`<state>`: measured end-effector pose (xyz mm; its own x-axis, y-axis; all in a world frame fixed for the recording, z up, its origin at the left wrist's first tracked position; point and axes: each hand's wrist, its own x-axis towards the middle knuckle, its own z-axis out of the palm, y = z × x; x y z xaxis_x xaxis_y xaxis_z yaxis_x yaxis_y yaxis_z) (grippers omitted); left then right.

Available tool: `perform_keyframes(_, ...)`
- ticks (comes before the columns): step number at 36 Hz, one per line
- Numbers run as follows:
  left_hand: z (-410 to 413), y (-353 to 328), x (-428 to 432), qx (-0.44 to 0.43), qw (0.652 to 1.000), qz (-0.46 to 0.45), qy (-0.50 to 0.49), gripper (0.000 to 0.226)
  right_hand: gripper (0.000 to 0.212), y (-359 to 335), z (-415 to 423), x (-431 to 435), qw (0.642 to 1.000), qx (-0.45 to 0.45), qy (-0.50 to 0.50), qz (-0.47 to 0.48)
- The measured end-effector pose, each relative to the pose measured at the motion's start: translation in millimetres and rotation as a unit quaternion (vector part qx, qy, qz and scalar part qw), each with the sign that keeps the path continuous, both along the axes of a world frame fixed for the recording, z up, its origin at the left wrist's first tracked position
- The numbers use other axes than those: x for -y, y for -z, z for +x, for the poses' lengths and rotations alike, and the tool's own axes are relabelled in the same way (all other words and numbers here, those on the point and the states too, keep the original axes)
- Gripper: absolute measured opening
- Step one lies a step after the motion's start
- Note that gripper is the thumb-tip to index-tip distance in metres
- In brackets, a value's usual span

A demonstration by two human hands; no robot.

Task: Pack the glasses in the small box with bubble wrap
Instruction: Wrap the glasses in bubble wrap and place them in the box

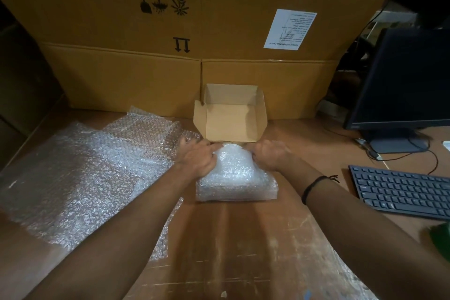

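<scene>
Both hands are clamped on the bubble-wrapped bundle point(235, 178): the left hand point(194, 157) has its fingers curled over the far-left corner at ten o'clock, and the right hand point(267, 156) grips the far-right corner at two o'clock. The bundle lies flat on the table, and whatever is inside is hidden by the wrap, so the glasses cannot be seen. Now the surroundings, biggest first. A wall of big cartons point(146, 61) fills the whole far side at twelve o'clock, printed with handling symbols. Below them spreads the brown table point(243, 246), scuffed and streaked with white. At nine o'clock from the bundle, loose bubble wrap point(85, 168) sprawls in overlapping sheets, its edge running under the left forearm. At two o'clock stands a dark monitor point(404, 75), and at three o'clock lies a black keyboard point(401, 191). Straight ahead at twelve o'clock, just beyond the bundle and the knuckles, sits the small box point(231, 117), lid flaps open, nothing visible inside. Above it, a white label point(290, 29) is stuck on a carton. A dark wristband point(314, 186) circles the right wrist.
</scene>
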<state>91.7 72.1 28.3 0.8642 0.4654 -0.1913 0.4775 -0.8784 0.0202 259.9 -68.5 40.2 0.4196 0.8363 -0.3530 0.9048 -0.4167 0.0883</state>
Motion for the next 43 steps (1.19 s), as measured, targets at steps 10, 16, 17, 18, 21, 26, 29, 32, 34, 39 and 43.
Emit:
perform_keyframes(10,16,-12,22,-0.005,0.996,0.073,-0.054,0.049,0.055,-1,-13,-1,0.997,0.037,-0.019,-0.072)
perform_keyframes(16,9,-2,17,0.105,0.994,0.029,0.017,0.051,0.056,8,-12,3,0.999,0.01,0.002,-0.05)
perform_keyframes(17,10,-1,15,0.096,0.995,0.014,0.003,0.049,0.055,7,-12,2,0.999,0.005,0.005,-0.048)
perform_keyframes(18,11,-1,13,0.082,0.997,0.004,-0.01,0.045,0.053,5,-13,1,0.999,0.002,0.011,-0.045)
perform_keyframes(21,16,-2,10,0.044,0.999,-0.002,-0.021,0.039,0.043,-3,-15,1,0.998,0.038,0.049,-0.01)
perform_keyframes(26,21,-4,13,0.019,1.0,-0.013,-0.017,0.045,0.048,-8,-23,3,0.992,0.03,0.046,0.111)
perform_keyframes(29,22,-4,13,0.013,1.0,-0.015,-0.015,0.049,0.045,-5,-24,4,0.999,0.021,0.004,0.048)
perform_keyframes(32,22,-6,11,0.023,1.0,-0.019,-0.012,0.054,0.053,-3,-20,3,0.998,0.048,-0.029,0.0)
perform_keyframes(34,20,-7,10,0.056,0.998,0.002,-0.007,0.054,0.058,0,-20,2,0.997,0.06,-0.036,-0.027)
perform_keyframes(39,6,-5,10,0.107,0.991,0.069,-0.05,0.042,0.071,6,-18,7,1.0,-0.003,0.003,-0.016)
perform_keyframes(43,4,-5,11,0.049,0.995,0.018,-0.082,0.044,0.073,7,-17,9,0.996,-0.065,0.042,0.037)
